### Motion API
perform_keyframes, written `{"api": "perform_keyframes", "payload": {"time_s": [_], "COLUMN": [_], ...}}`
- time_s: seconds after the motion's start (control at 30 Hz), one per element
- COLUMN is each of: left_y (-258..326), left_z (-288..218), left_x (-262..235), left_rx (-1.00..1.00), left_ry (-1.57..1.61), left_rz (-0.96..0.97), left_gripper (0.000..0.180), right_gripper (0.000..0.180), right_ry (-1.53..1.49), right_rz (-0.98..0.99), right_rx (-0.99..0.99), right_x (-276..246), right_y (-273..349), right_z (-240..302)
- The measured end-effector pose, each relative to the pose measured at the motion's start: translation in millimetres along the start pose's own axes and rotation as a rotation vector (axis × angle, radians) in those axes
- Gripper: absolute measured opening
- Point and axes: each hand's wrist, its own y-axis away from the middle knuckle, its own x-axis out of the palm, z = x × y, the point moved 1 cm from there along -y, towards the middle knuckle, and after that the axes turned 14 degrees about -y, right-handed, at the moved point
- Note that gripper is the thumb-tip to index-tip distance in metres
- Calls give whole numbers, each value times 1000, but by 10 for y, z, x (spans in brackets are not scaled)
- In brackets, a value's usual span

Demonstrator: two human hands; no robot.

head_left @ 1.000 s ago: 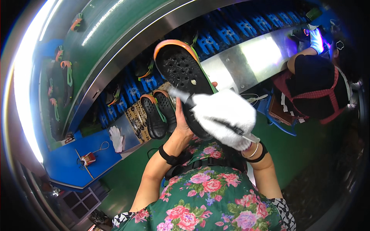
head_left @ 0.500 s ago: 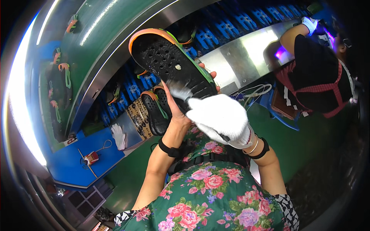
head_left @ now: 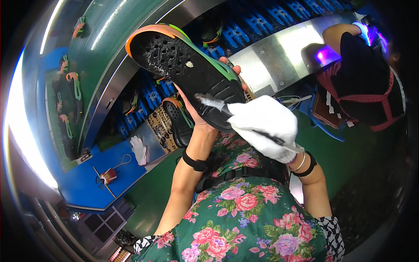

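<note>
My left hand (head_left: 201,114), bare with a black wristband, holds up a black shoe sole (head_left: 183,70) with an orange and green rim, its perforated underside facing me. White paste is smeared near its toe end and at one spot in the middle. My right hand (head_left: 266,127) wears a white glove and grips a small brush (head_left: 213,103); the bristles touch the heel end of the sole. The brush handle sticks out behind the glove.
Another black sole (head_left: 178,118) lies on a patterned mat below. A white glove (head_left: 139,149) and a small red tool (head_left: 107,175) rest on the blue bench. Blue racks (head_left: 235,35) line a conveyor. A co-worker in black with a red apron (head_left: 364,83) works at right.
My left hand has lifted the sole higher and closer, tilting its toe up to the left. The brush has slid to the heel end. The co-worker has leaned further over the line.
</note>
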Motion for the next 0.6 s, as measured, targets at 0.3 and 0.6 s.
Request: {"api": "perform_keyframes", "payload": {"time_s": [0.3,0.6], "left_y": [-5,37], "left_z": [-16,-118], "left_x": [46,-162], "left_rx": [45,-75], "left_ry": [-35,-217], "left_rz": [23,25], "left_gripper": [92,102], "right_gripper": [23,24], "right_ry": [-97,-105], "right_rz": [8,49], "right_rx": [44,-6], "right_x": [-58,-28], "right_y": [58,160], "right_z": [-33,-72]}}
